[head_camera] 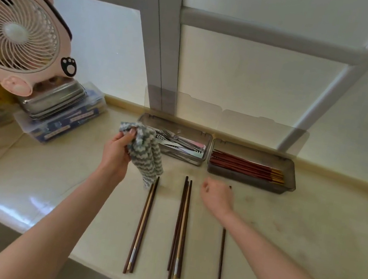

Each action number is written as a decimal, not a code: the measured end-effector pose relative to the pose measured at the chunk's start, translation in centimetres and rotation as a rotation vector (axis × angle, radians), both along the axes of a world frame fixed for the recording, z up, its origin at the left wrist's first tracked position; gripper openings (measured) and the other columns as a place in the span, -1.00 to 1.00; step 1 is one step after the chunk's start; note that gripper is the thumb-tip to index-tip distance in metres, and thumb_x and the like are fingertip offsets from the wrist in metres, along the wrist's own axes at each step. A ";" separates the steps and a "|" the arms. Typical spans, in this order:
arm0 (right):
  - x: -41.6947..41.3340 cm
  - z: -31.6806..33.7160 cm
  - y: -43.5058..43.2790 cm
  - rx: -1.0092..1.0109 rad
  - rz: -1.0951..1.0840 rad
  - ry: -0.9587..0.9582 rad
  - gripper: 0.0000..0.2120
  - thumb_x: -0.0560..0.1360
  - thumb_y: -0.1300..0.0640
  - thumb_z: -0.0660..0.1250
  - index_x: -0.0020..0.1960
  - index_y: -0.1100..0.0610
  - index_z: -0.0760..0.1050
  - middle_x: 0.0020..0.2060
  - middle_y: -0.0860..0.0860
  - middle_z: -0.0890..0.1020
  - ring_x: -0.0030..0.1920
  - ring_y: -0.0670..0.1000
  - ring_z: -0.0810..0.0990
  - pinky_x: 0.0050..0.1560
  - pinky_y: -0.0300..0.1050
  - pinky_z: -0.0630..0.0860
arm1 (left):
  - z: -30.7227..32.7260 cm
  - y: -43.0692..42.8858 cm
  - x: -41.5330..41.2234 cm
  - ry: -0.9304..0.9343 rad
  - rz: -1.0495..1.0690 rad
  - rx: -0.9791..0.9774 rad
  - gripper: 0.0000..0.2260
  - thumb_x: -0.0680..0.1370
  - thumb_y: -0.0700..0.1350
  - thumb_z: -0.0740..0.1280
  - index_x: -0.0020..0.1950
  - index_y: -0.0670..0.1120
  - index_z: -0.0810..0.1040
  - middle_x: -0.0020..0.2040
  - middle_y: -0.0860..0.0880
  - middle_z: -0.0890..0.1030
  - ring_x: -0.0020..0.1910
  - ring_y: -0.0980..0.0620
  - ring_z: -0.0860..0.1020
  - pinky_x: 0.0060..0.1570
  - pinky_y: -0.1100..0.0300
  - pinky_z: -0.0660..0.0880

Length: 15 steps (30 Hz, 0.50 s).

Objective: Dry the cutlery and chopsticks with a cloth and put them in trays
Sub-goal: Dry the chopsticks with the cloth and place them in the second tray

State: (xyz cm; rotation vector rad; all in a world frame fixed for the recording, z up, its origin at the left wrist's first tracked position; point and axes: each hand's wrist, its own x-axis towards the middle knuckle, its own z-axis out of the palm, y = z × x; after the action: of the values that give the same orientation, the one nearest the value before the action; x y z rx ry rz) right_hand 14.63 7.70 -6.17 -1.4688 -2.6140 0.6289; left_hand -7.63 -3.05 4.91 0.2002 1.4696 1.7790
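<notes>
Three lots of chopsticks lie loose on the counter (284, 227): left set (140, 224), middle set (180, 230), single stick (221, 254). All run near-to-far, roughly parallel, far ends toward the trays. The left set leans slightly right at its far end. Near ends sit close to the counter edge.

Left hand (117, 150) grips the cloth (146, 157), thumb and fingers clenched on its top. The cloth hangs down, lower end at the far tip of the left set; can't tell if it touches.

Right hand (216, 195) is knuckles up, fingers curled down over the far part of the single stick, whose tip pokes out past the hand. Can't tell whether the fingers pinch it or just hover.

Cutlery tray (147, 119) is behind the cloth, long axis left-right, cutlery (182, 144) lying along it. Chopstick tray (250, 183) sits just right of it; the red sticks (246, 166) inside run left-right, gold tips to the right. Both lids (183, 105) stand open against the window (236, 75).

Far left: fan (16, 33) over steel trays (56, 100) stacked on a box (67, 123).
</notes>
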 end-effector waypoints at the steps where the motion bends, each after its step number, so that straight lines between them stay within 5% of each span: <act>1: -0.9 -0.6 -1.5 -0.106 -0.033 -0.107 -0.76 0.57 -0.01 0.21 0.00 0.11 0.57 -0.08 0.06 0.65 -0.01 0.11 0.62 -0.06 -0.11 0.47 | 0.1 -0.2 -0.2 -0.006 0.016 0.007 -0.84 0.58 -0.19 0.22 0.13 -0.16 0.51 0.00 -0.09 0.60 -0.05 -0.02 0.57 0.02 0.11 0.50; 6: -3.6 -1.8 -6.0 -0.071 -0.097 -0.183 -0.68 0.55 -0.01 0.25 0.21 0.17 0.39 0.11 0.09 0.52 0.03 0.12 0.59 -0.07 -0.07 0.45 | 0.1 -0.9 -0.6 -0.014 0.040 0.014 -0.76 0.58 -0.19 0.22 0.24 -0.18 0.46 0.05 -0.11 0.60 0.00 -0.04 0.57 0.01 0.11 0.52; 15: -5.5 -2.7 -7.2 -0.104 -0.200 -0.203 -0.78 0.56 0.22 0.17 0.18 0.22 0.42 0.10 0.12 0.52 0.01 0.11 0.61 -0.11 -0.09 0.49 | -0.1 -2.9 -0.7 -0.015 0.055 -0.013 -0.77 0.58 -0.17 0.23 0.19 -0.20 0.50 0.02 -0.12 0.61 -0.03 -0.04 0.58 -0.06 0.14 0.52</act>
State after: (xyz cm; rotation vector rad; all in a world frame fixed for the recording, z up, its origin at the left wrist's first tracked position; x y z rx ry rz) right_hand 9.17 0.46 -8.88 -1.8891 -2.5622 0.6328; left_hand -8.34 -5.99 4.78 0.1406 1.4882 1.8109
